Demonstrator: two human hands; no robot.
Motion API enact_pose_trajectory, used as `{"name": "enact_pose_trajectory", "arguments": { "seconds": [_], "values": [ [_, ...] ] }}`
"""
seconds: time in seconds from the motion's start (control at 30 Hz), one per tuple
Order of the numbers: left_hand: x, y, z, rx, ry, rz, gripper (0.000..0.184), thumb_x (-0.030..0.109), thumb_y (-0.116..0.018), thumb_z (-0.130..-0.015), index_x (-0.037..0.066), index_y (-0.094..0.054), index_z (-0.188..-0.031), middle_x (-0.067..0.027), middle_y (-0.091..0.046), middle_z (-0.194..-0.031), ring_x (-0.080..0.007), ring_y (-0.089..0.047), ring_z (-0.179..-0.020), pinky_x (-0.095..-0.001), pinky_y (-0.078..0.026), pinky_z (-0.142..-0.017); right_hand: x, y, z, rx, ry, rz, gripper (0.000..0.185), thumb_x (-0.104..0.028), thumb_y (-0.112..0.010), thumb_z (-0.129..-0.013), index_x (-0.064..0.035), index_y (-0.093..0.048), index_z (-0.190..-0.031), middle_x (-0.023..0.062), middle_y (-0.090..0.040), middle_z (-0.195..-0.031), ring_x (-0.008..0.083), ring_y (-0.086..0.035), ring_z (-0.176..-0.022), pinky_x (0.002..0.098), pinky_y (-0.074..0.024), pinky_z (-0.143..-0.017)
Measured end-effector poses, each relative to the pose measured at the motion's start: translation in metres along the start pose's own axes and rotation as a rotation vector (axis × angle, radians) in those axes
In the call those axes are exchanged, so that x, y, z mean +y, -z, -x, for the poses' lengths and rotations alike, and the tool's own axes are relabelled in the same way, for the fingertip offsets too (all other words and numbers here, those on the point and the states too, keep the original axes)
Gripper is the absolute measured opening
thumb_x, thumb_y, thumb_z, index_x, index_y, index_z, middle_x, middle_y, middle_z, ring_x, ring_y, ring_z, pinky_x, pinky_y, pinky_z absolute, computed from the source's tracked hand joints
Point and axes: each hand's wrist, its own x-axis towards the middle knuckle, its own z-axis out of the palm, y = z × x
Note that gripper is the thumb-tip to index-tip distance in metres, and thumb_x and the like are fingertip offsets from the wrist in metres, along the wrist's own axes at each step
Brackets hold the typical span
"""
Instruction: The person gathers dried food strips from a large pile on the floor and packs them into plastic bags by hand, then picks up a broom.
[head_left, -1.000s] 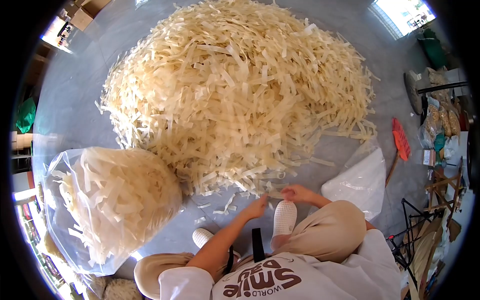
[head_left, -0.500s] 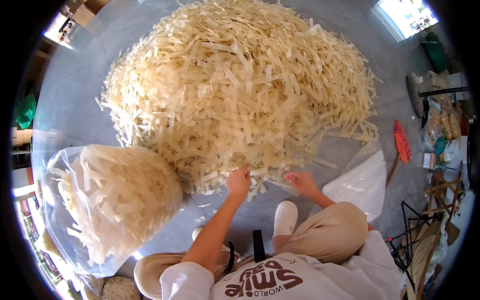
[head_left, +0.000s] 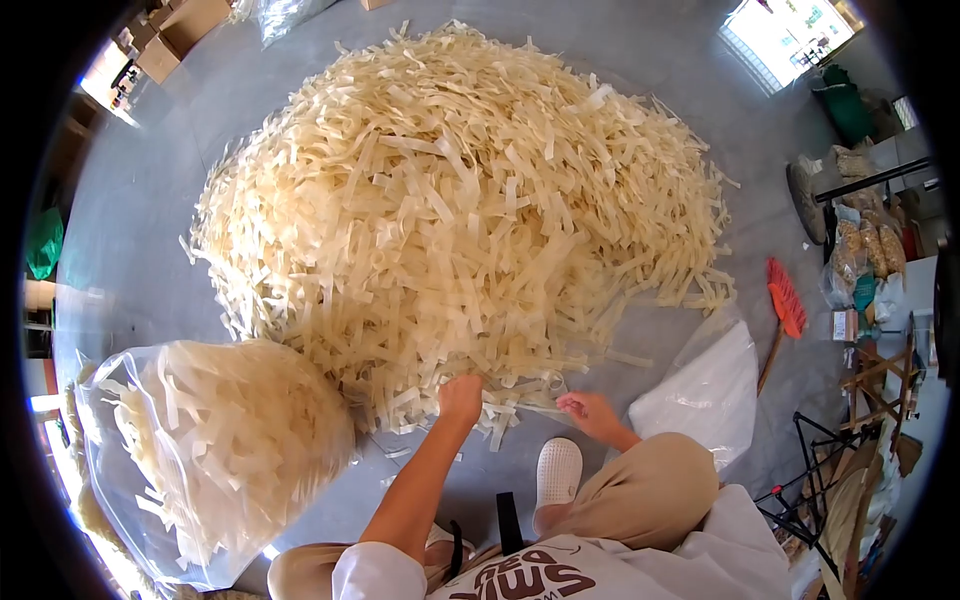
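A large heap of pale yellow, flat dried strips [head_left: 450, 220], looking like wide dry noodles or sheets cut into ribbons, lies on the floor before me. At its near edge my left hand [head_left: 461, 400] is closed, the fingers curled away from view; what it holds is hidden. To its right, my right hand [head_left: 592, 414] has its fingers drawn together beside a few loose strips, and I cannot make out what is in them. Left of the heap stands a clear plastic bag [head_left: 225, 440] filled with the same strips.
White plastic sheeting or bags [head_left: 700, 395] lie right of my knee. Beyond is a red broom [head_left: 786, 298] with a wooden handle. A black folding frame [head_left: 810, 490] and stacked goods line the right side; cardboard boxes [head_left: 175, 40] stand far left.
The whole scene sits lower in view as my head has tilted up. Both hands stay closed near the heap's front edge, with little movement against it.
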Motion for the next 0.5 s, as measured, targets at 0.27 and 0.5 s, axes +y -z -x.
{"name": "enact_pose_trajectory", "arguments": {
  "seconds": [0.27,0.5],
  "values": [
    [0.001,0.014,0.007,0.086,0.045,0.215,0.009,0.017,-0.058,-0.074,0.010,-0.062,-0.076,-0.0146,-0.061,-0.072,-0.0330,-0.059,-0.071,-0.0436,-0.047,-0.064,-0.002,-0.001,-0.004,-0.064,0.025,0.059,0.019,-0.002,-0.048,-0.082,-0.0024,-0.058,-0.098,0.0073,-0.064,-0.091,0.0147,-0.061,-0.081,0.0259,-0.0468,-0.072],
    [0.003,0.032,0.006,0.269,-0.039,0.265,0.007,0.016,-0.062,-0.072,0.010,-0.062,-0.075,-0.0119,-0.061,-0.067,-0.0310,-0.059,-0.068,-0.0402,-0.046,-0.060,-0.055,0.052,-0.063,0.137,0.160,0.049,0.019,-0.005,-0.050,-0.083,-0.0042,-0.059,-0.100,0.0049,-0.063,-0.086,0.0112,-0.058,-0.075,0.0240,-0.0452,-0.065]
  ]
}}
